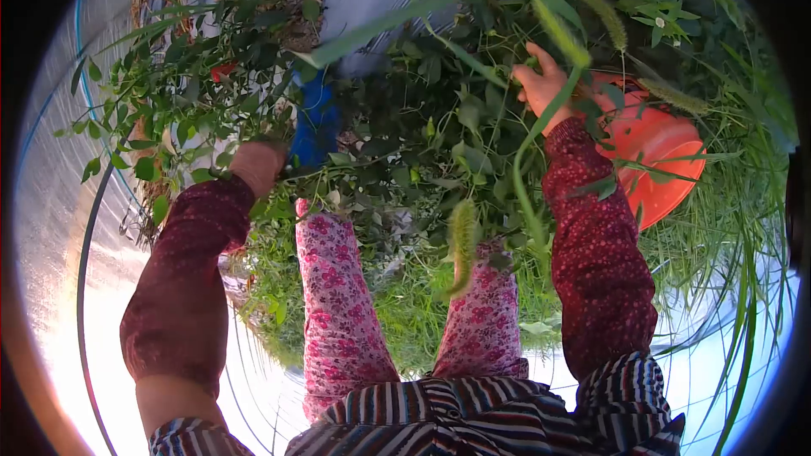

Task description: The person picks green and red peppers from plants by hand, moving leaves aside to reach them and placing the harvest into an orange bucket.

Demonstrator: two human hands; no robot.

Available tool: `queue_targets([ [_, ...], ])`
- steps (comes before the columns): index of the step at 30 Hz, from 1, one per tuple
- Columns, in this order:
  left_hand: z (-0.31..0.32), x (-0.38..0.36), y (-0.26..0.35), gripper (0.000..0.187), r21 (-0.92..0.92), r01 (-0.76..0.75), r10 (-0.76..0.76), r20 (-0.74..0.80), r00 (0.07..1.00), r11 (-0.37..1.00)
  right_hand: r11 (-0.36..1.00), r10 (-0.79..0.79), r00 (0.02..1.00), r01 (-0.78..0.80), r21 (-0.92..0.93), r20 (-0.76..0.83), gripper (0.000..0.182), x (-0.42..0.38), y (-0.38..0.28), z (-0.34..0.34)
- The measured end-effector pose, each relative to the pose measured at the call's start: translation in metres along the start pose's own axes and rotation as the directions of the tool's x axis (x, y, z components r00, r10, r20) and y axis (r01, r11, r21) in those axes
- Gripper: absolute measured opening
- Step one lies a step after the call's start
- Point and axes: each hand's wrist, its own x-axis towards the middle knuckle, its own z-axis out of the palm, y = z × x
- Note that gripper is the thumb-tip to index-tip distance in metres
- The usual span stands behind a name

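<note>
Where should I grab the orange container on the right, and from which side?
I'd pinch the lower right edge of the orange container, coming from the right. Its curved edge is exposed there, with only thin grass about, while the right hand, sleeve and leaves crowd its left side.

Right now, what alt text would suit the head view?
A person reaches both hands into leafy green plants: the left hand beside something blue, the right hand near a tilted orange bucket.
</note>
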Motion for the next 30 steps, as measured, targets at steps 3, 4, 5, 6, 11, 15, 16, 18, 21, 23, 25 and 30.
queue_targets([
  [3, 0.009, -0.002, -0.015, 0.024, 0.066, 0.062, -0.07, 0.126, 0.99, 0.996, 0.996, 0.023, 0.997, -0.029, 0.085, 0.075, 0.059, 0.022, 0.031, -0.028],
  [4, 0.015, -0.003, -0.026, 0.024, 0.128, 0.087, -0.11, 0.187, 0.976, 0.988, 0.994, 0.022, 0.996, -0.031, 0.109, 0.083, 0.058, 0.028, 0.038, -0.03],
  [5, 0.021, -0.005, -0.038, 0.024, 0.131, 0.087, -0.11, 0.182, 0.977, 0.988, 0.994, 0.019, 0.997, -0.027, 0.11, 0.079, 0.058, 0.034, 0.044, -0.032],
  [6, 0.022, -0.008, -0.047, 0.025, 0.212, 0.077, -0.108, 0.138, 0.985, 0.974, 0.979, 0.022, 0.996, -0.038, 0.201, 0.085, 0.056, 0.036, 0.047, -0.034],
  [11, 0.019, -0.017, -0.052, 0.026, 0.22, 0.118, -0.118, -0.013, 0.993, 0.968, 0.932, -0.059, 0.992, 0.014, 0.361, 0.113, 0.049, 0.053, 0.07, -0.034],
  [15, -0.007, -0.005, -0.037, 0.036, -0.011, 0.046, -0.045, 0.084, 0.995, 0.999, 0.965, 0.016, 0.997, -0.036, 0.261, 0.08, 0.048, 0.043, 0.058, -0.027],
  [16, -0.009, 0.0, -0.031, 0.034, -0.225, -0.011, -0.013, -0.104, 0.995, 0.974, 0.965, 0.02, 0.997, -0.039, 0.26, 0.075, 0.048, 0.041, 0.052, -0.028],
  [18, -0.006, 0.012, -0.025, 0.031, -0.413, -0.11, -0.014, -0.286, 0.958, 0.904, 0.902, 0.043, 0.985, -0.111, 0.418, 0.168, 0.047, 0.034, 0.044, -0.028],
  [21, -0.058, 0.016, 0.003, 0.034, -0.813, -0.085, -0.172, -0.222, 0.96, 0.576, 0.928, -0.028, 0.986, -0.036, 0.371, 0.165, 0.045, 0.026, 0.038, -0.024],
  [23, -0.106, 0.018, 0.009, 0.031, -0.793, -0.078, -0.213, -0.255, 0.943, 0.604, 0.952, -0.107, 0.974, 0.042, 0.304, 0.199, 0.043, 0.027, 0.044, -0.021],
  [25, -0.14, 0.022, 0.007, 0.029, -0.756, -0.043, -0.306, -0.315, 0.898, 0.653, 0.964, -0.119, 0.968, 0.059, 0.261, 0.22, 0.042, 0.019, 0.047, -0.011],
  [30, -0.226, 0.055, 0.021, 0.018, -0.416, 0.11, -0.317, -0.47, 0.824, 0.903, 0.959, -0.124, 0.965, 0.056, 0.279, 0.231, 0.033, 0.013, 0.053, 0.007],
])
